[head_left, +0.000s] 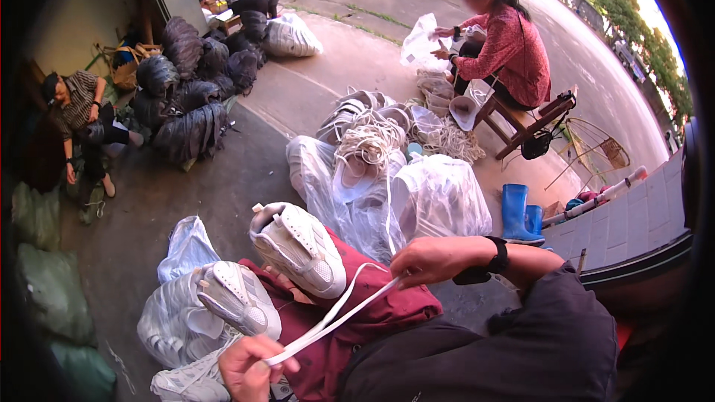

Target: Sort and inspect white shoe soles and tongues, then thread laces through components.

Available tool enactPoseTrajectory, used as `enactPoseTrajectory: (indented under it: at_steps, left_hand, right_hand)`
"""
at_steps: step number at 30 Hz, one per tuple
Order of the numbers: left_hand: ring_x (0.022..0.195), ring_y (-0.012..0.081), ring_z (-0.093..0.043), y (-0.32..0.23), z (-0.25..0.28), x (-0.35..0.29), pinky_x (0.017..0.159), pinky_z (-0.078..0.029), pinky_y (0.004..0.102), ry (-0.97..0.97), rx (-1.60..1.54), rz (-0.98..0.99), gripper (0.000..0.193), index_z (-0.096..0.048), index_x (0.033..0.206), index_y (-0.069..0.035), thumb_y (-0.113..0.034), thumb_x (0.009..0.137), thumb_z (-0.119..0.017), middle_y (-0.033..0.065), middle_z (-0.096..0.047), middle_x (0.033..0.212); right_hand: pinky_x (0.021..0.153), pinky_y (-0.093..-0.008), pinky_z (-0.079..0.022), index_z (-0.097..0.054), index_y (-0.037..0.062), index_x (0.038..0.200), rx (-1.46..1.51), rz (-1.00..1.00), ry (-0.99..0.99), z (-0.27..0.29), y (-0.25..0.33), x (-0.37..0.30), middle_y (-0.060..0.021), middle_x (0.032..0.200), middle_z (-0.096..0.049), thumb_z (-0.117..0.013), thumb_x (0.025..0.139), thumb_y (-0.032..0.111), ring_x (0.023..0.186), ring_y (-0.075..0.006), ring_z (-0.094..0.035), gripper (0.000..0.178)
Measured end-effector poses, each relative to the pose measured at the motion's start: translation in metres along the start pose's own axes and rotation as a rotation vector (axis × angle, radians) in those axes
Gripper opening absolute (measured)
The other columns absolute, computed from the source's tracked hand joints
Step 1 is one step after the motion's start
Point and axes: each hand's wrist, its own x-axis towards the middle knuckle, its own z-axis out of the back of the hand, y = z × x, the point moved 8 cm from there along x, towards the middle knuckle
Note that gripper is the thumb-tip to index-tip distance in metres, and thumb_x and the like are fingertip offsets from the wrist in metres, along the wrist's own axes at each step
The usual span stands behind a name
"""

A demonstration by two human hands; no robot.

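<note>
In the lower left of the frame, the left hand (249,368) pinches one part of a white lace (350,318) between thumb and fingers; the right hand (432,259), right of the middle, pinches it also, so the lace runs slanting between both. Behind it, a white shoe (305,251) leans on a dark red cloth (391,301), and a second shoe (237,299) lies to its left; any writing on them is too small to read. At the lower left, a clear plastic bag (160,327) contains white shoes. In the middle, another clear bag (445,197) holds pale pieces, which I cannot tell exactly, beside a heap of cream laces (372,138). At the upper right, a person in red (503,52) has a white plastic bag (418,43) at the hands. Green sacks (56,294) stand along the left edge, their contents hidden.
</note>
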Motion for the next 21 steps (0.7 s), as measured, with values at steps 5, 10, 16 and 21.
enactPoseTrajectory:
  at_steps: [5,10,16,21]
  left_hand:
    - [0.066,0.0135,-0.041,-0.063,-0.006,-0.051,0.059,-0.038,0.0259,-0.121,0.104,-0.314,0.013,-0.049,0.091,0.000,-0.008,0.086,-0.058,0.0075,-0.045,0.077]
    - [0.069,0.0158,-0.048,-0.094,-0.026,-0.080,0.063,-0.041,0.0261,-0.288,0.826,-0.349,0.010,-0.054,0.092,0.002,-0.005,0.085,-0.057,0.0102,-0.052,0.081]
    - [0.075,0.0204,-0.060,-0.116,-0.001,-0.107,0.070,-0.049,0.0300,-0.856,1.369,-0.337,0.025,-0.064,0.104,0.003,-0.015,0.096,-0.048,0.0108,-0.061,0.093]
    - [0.082,0.0253,-0.062,-0.109,0.042,-0.113,0.073,-0.050,0.0339,-1.029,1.295,-0.102,0.032,-0.064,0.110,0.003,-0.017,0.096,-0.043,0.0150,-0.064,0.100]
  right_hand:
    - [0.083,-0.0373,-0.049,-0.066,0.0038,0.093,-0.210,-0.096,-0.589,0.028,-0.067,-0.042,-0.0128,0.104,-0.060,-0.063,0.086,0.016,0.093,-0.0314,-0.061,0.014]
    - [0.079,-0.0400,-0.049,-0.067,0.0039,0.090,-0.393,-0.225,-0.874,0.057,-0.096,-0.090,-0.0156,0.099,-0.063,-0.060,0.087,0.016,0.092,-0.0331,-0.061,0.015]
    - [0.064,-0.0287,-0.051,-0.066,-0.0013,0.083,0.224,-0.493,-0.675,0.053,-0.144,-0.107,-0.0077,0.068,-0.068,-0.058,0.089,0.019,0.064,-0.0159,-0.066,0.023]
    - [0.068,-0.0276,-0.053,-0.067,-0.0021,0.085,0.697,-0.188,-0.278,0.044,-0.091,-0.108,-0.0076,0.079,-0.070,-0.057,0.094,0.023,0.070,-0.0146,-0.067,0.028]
